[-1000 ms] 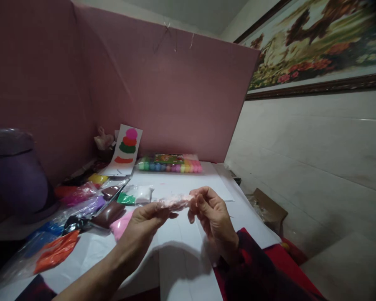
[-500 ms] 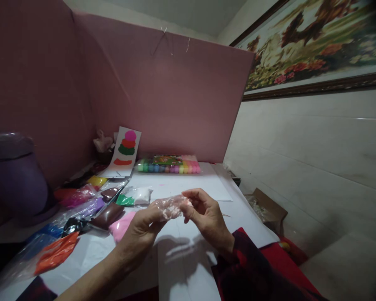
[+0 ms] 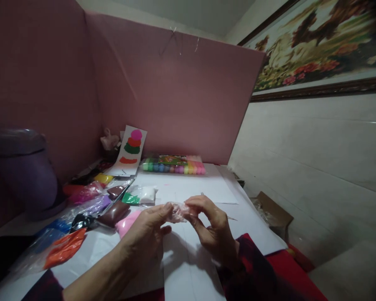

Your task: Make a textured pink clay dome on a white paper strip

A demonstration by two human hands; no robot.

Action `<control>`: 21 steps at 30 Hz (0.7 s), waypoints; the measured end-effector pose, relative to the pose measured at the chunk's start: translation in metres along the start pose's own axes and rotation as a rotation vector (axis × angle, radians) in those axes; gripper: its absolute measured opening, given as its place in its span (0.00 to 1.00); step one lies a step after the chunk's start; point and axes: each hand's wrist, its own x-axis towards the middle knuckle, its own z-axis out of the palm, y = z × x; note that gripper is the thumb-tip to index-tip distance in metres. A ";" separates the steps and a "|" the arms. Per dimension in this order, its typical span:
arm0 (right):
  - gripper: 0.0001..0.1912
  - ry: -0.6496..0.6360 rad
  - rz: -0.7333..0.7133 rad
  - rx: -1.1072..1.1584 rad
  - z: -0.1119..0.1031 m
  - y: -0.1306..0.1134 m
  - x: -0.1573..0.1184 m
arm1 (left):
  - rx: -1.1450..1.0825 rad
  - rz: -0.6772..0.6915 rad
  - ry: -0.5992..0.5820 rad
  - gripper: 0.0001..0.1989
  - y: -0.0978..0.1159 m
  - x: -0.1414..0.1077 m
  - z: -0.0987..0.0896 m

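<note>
Between my two hands is a crumpled clear plastic bag (image 3: 178, 212) with pale pink stuff in it, held above the white table. My left hand (image 3: 147, 225) pinches its left end between thumb and fingers. At the other end, the thumb and fingertips of my right hand (image 3: 211, 223) close on the plastic. Just left of my left hand lies a packet of pink clay (image 3: 127, 223). Behind it sits a packet of green and white clay (image 3: 140, 196). A thin pointed stick (image 3: 232, 218) lies to the right of my right hand.
Several colored clay packets, among them an orange one (image 3: 65, 248) and a brown one (image 3: 113, 213), cover the left side. A long pack of colored clay (image 3: 174, 166) lies at the back beside a picture card (image 3: 128, 152). A purple bin (image 3: 28, 179) stands left; a cardboard box (image 3: 274, 211), right.
My hands have drawn closer together, and the plastic bag is more bunched up between them. The whole view has shifted slightly, so the scene sits further right.
</note>
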 end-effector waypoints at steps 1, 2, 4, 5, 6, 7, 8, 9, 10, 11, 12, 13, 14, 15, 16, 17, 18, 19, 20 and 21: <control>0.09 0.007 0.015 -0.014 0.001 0.000 0.000 | 0.019 0.011 0.000 0.12 0.000 0.000 -0.001; 0.08 0.017 0.031 -0.026 0.001 0.001 0.000 | 0.030 0.023 -0.004 0.13 0.000 0.001 -0.001; 0.06 0.033 0.065 -0.032 0.001 0.002 0.000 | 0.032 0.043 -0.011 0.13 0.000 0.001 -0.002; 0.04 0.033 0.081 -0.026 0.000 0.003 0.000 | 0.028 0.052 -0.012 0.13 0.001 0.002 -0.003; 0.03 0.030 0.100 -0.018 0.000 0.003 0.000 | 0.023 0.056 -0.016 0.13 0.001 0.002 -0.003; 0.02 0.028 0.120 -0.012 0.000 0.004 0.001 | 0.020 0.057 -0.024 0.13 0.001 0.002 -0.003; 0.02 0.027 0.137 -0.012 -0.001 0.004 0.001 | 0.018 0.058 -0.035 0.14 0.002 0.002 -0.003; 0.02 0.027 0.146 -0.015 -0.001 0.004 0.002 | 0.013 0.056 -0.045 0.14 0.002 0.002 -0.002; 0.03 0.031 0.150 -0.026 -0.001 0.004 0.002 | 0.004 0.053 -0.052 0.14 0.002 0.002 -0.002; 0.03 0.041 0.153 -0.042 0.000 0.004 0.003 | -0.006 0.049 -0.052 0.14 0.002 0.002 -0.002; 0.03 0.055 0.157 -0.063 0.000 0.005 0.003 | -0.018 0.047 -0.049 0.14 0.002 0.002 -0.001; 0.03 0.076 0.162 -0.086 0.001 0.005 0.003 | -0.028 0.046 -0.045 0.14 0.001 0.002 0.000; 0.03 0.097 0.172 -0.110 0.002 0.006 0.003 | -0.036 0.048 -0.042 0.13 0.001 0.001 0.000; 0.04 0.119 0.186 -0.131 0.002 0.007 0.003 | -0.039 0.052 -0.042 0.13 0.000 0.001 0.001; 0.04 0.137 0.204 -0.145 0.004 0.008 0.002 | -0.039 0.055 -0.040 0.13 0.000 0.001 0.002; 0.05 0.153 0.228 -0.150 0.005 0.009 0.002 | -0.040 0.058 -0.030 0.13 -0.001 0.001 0.002; 0.05 0.167 0.262 -0.140 0.006 0.010 0.002 | -0.043 0.062 -0.015 0.13 -0.002 0.001 0.003; 0.06 0.179 0.310 -0.108 0.007 0.010 0.002 | -0.048 0.063 0.004 0.12 -0.002 0.002 0.003; 0.05 0.189 0.371 -0.051 0.008 0.011 0.002 | -0.055 0.062 0.017 0.12 -0.003 0.002 0.003; 0.04 0.201 0.439 0.028 0.009 0.010 0.003 | -0.063 0.061 0.028 0.11 -0.003 0.002 0.003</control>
